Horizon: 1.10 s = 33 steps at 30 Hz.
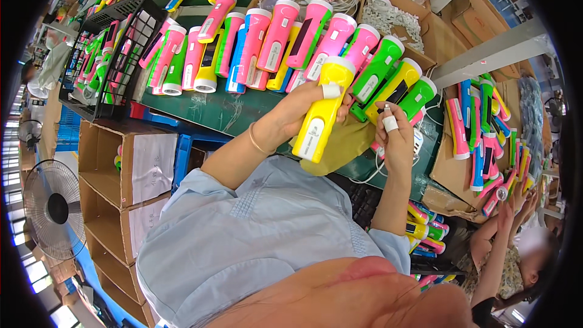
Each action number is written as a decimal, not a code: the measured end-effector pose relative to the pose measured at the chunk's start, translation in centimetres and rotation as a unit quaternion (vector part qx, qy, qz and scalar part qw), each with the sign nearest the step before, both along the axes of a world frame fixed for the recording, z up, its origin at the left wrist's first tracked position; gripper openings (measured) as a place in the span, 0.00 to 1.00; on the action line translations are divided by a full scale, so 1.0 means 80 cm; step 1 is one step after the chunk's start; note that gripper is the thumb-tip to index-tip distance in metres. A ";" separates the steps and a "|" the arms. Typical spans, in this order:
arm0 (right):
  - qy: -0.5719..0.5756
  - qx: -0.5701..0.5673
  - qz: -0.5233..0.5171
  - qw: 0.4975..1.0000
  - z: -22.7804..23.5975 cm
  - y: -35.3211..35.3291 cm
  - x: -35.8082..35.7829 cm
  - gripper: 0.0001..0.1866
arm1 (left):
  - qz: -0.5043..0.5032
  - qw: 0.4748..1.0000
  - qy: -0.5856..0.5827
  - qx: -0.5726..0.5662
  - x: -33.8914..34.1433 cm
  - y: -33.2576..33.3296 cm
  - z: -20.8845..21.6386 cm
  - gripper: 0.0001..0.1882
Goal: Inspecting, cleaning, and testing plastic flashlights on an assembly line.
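My left grip [299,108] is closed around the yellow flashlight [327,109], held above the green surface [240,112]; right of the flashlight, my right grip [396,136] pinches what seems a cable plug [387,109]. Probably a plugging-in step, calling next for careful alignment.

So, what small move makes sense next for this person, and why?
Perhaps bring the right hand closer to the yellow flashlight: the left hand grips that flashlight, while the right holds what looks like a small plug, its tip pointing up and still apart from the flashlight.
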State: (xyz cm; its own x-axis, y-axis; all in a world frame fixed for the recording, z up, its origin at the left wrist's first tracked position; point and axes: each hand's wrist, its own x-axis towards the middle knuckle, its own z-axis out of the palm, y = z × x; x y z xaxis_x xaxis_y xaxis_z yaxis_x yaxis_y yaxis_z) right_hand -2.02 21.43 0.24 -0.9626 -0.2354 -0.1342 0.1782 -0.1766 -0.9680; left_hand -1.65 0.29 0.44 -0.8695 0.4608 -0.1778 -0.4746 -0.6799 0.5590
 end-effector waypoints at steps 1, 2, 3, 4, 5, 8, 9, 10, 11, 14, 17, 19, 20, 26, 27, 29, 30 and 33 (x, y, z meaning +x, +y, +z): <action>-0.007 -0.010 -0.004 1.000 0.004 -0.004 0.006 0.13 | 0.000 1.000 -0.001 0.030 -0.004 -0.001 -0.003 0.22; -0.009 -0.011 -0.004 1.000 0.003 -0.005 0.009 0.13 | 0.011 0.999 -0.008 0.041 -0.007 -0.001 -0.003 0.18; 0.001 -0.010 0.019 1.000 0.003 -0.006 0.011 0.13 | 0.011 0.999 -0.010 0.041 -0.008 0.000 -0.001 0.18; 0.011 -0.009 0.041 0.999 0.002 -0.005 0.013 0.13 | 0.001 0.999 -0.020 0.049 -0.007 0.003 0.006 0.18; 0.002 -0.002 0.049 0.999 0.002 -0.004 0.015 0.14 | -0.010 0.998 -0.031 0.057 -0.007 0.005 0.010 0.18; -0.006 0.008 0.041 0.999 -0.005 -0.004 0.021 0.14 | -0.029 0.994 -0.076 0.074 -0.008 0.008 0.006 0.16; -0.008 0.008 0.042 0.999 -0.007 -0.004 0.021 0.14 | -0.028 0.994 -0.079 0.073 -0.010 0.009 0.004 0.16; -0.004 0.008 0.040 0.999 -0.011 -0.004 0.021 0.14 | -0.009 0.997 -0.068 0.047 -0.010 0.010 0.000 0.15; 0.000 0.009 0.040 0.999 -0.014 -0.004 0.022 0.14 | 0.009 0.998 -0.059 0.021 -0.010 0.011 -0.002 0.14; -0.030 0.003 -0.007 1.000 -0.006 -0.007 0.022 0.13 | 0.058 0.990 -0.029 -0.125 -0.009 0.016 0.007 0.12; 0.159 0.094 -0.077 0.980 0.006 -0.006 0.000 0.14 | -0.009 0.963 0.067 -0.263 0.004 0.016 0.023 0.17; 0.149 0.153 -0.027 0.977 0.038 -0.014 -0.019 0.14 | -0.032 0.922 0.142 -0.358 0.013 0.023 0.026 0.24; 0.196 0.167 -0.007 0.966 0.024 -0.022 -0.033 0.14 | -0.034 0.882 0.196 -0.427 0.015 0.027 0.022 0.26; 0.323 0.156 0.148 0.922 0.019 -0.042 -0.043 0.11 | -0.028 0.827 0.261 -0.496 0.034 0.028 0.027 0.29; 0.327 0.093 0.182 0.923 0.018 -0.040 -0.042 0.11 | -0.098 0.867 0.213 -0.439 0.037 0.026 0.036 0.28; 0.313 0.016 0.174 0.933 0.013 -0.042 -0.031 0.13 | -0.162 0.903 0.145 -0.369 0.042 0.023 0.035 0.27; 0.328 0.017 0.178 0.928 0.014 -0.040 -0.029 0.13 | -0.225 0.926 0.075 -0.294 0.043 0.023 0.034 0.27; 0.234 0.251 0.187 0.920 0.029 -0.046 -0.030 0.15 | -0.118 0.858 0.194 -0.461 0.042 0.023 0.018 0.26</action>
